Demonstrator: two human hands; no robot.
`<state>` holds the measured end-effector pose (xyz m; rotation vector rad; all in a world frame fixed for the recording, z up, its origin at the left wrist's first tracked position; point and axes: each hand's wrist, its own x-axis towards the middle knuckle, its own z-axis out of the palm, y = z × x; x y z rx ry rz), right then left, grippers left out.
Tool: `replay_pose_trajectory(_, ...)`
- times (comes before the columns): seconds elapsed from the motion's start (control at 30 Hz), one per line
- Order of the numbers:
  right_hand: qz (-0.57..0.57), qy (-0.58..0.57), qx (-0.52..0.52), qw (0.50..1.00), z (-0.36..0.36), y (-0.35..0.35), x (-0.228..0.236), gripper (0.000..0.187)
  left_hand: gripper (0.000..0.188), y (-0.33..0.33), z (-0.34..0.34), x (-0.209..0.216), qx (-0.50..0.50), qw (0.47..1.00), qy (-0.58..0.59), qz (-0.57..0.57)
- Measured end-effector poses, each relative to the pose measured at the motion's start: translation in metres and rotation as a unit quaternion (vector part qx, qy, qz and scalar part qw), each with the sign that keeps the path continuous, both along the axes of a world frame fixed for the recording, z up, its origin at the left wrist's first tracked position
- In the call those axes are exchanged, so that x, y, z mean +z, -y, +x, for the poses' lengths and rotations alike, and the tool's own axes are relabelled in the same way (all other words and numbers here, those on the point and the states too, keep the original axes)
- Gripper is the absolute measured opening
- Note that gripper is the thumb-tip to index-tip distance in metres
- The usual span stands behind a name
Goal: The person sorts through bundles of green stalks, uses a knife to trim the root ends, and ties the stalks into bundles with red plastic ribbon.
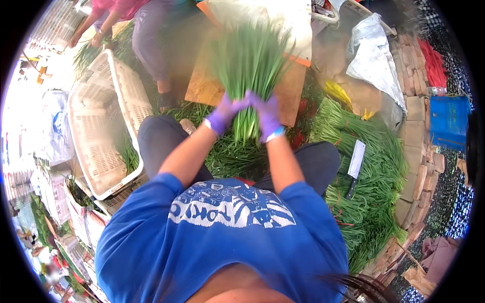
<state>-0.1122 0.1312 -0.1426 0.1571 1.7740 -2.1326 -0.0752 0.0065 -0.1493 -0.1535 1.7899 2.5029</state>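
Note:
Both my hands wear purple gloves and hold one thick bunch of long green chives upright in front of me. My left hand wraps the bunch from the left, and my right hand closes round it from the right, low on the stalks. The leaf tips fan out away from me, slightly blurred, and the cut ends point toward my lap. Behind the bunch lies a brown wooden board. Loose chives are heaped beneath my hands, between my knees.
To my right lies a large pile of tied chives with a cleaver on top. A white plastic basket stands at my left. Beyond it another person bends over greens. Bricks and a blue container border the right.

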Motion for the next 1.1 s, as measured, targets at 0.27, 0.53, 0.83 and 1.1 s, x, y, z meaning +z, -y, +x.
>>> replay_pose_trajectory(0.27, -0.002, -0.380, 0.098, 0.920, -0.115, 0.010, 0.094, 0.023, 0.056, 0.073, -0.156, 0.031, 0.029, 0.974, -0.159, -0.159)
replay_pose_trajectory(0.53, 0.098, -0.198, 0.272, 0.937, -0.089, -0.045, -0.041, 0.067, 0.063, 0.045, -0.087, -0.067, -0.150, 0.799, -0.189, -0.551)
replay_pose_trajectory(0.83, 0.278, -0.272, 0.307, 0.869, -0.087, -0.021, -0.050, 0.053, 0.057, 0.064, -0.094, -0.074, -0.151, 0.803, -0.145, -0.558)
replay_pose_trajectory(1.1, 0.017, -0.070, 0.130, 0.989, -0.106, -0.008, 0.033, 0.066, 0.067, 0.057, -0.117, 0.022, -0.096, 0.964, -0.022, -0.246)
